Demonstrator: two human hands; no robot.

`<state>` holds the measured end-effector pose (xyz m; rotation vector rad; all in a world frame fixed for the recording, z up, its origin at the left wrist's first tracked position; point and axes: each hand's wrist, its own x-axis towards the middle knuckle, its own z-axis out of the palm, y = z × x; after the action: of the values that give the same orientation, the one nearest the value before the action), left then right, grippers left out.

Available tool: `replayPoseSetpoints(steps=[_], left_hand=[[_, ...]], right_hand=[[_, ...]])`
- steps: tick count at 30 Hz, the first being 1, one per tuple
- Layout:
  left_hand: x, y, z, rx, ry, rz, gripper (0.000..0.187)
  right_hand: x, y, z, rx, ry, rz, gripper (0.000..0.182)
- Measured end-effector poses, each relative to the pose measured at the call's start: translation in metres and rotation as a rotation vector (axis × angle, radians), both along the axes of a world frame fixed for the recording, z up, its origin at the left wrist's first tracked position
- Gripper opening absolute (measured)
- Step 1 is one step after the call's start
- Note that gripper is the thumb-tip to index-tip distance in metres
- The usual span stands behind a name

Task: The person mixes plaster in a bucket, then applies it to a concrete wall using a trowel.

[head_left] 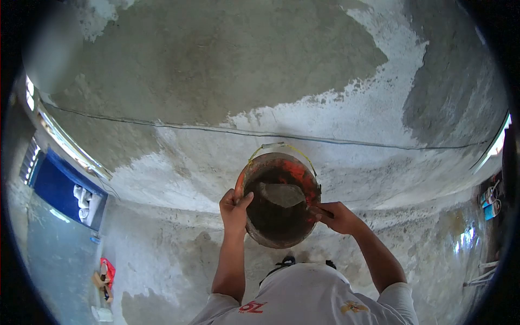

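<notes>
A round bucket [309, 232], crusted with grey and showing red-orange on its inside wall, is held up in front of my body. My left hand [234, 215] is closed on its left rim, thumb over the edge. At the right side, my right hand [342, 218] is wrapped around the handle of a trowel [283, 195]. The trowel's blade lies inside the bucket, over dark material that looks like wet mortar. The bucket's yellow wire bail [305, 157] stands up along the far rim.
Ahead rises a wall [244, 59] with patchy grey plaster over white, crossed by a cable [238, 130]. On the left are a blue panel [62, 181] and a red bag [110, 272] on the floor. A blue-and-white container [491, 207] is at the far right.
</notes>
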<state>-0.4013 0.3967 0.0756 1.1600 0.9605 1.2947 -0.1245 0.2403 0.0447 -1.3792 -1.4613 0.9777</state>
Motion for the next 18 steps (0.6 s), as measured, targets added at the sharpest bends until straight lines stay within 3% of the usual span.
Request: replayPoseSetpoints(steps=[2,6,9,11,18], left_hand=[[-0.002,0.005,0.01,-0.009,-0.062,-0.003,0.038],[-0.012,0.009,0.043,-0.125,-0.247,-0.049,0.022],[-0.019,0.008,0.06,-0.085,-0.279,-0.024,0.02],[-0.026,0.019,0.053,-0.058,-0.253,-0.041,0.022],[-0.027,-0.001,0.098,-0.126,-0.391,0.044,0.025]], right_hand=[[0.0,-0.011,0.043,-0.086,-0.282,-0.045,0.041],[0.002,-0.006,0.067,-0.042,-0.403,-0.072,0.043],[0.0,-0.003,0.075,0.155,-0.447,-0.132,0.033],[-0.001,-0.006,0.082,0.195,-0.667,-0.183,0.042],[0.004,0.005,0.098,0.383,-0.604,-0.149,0.047]])
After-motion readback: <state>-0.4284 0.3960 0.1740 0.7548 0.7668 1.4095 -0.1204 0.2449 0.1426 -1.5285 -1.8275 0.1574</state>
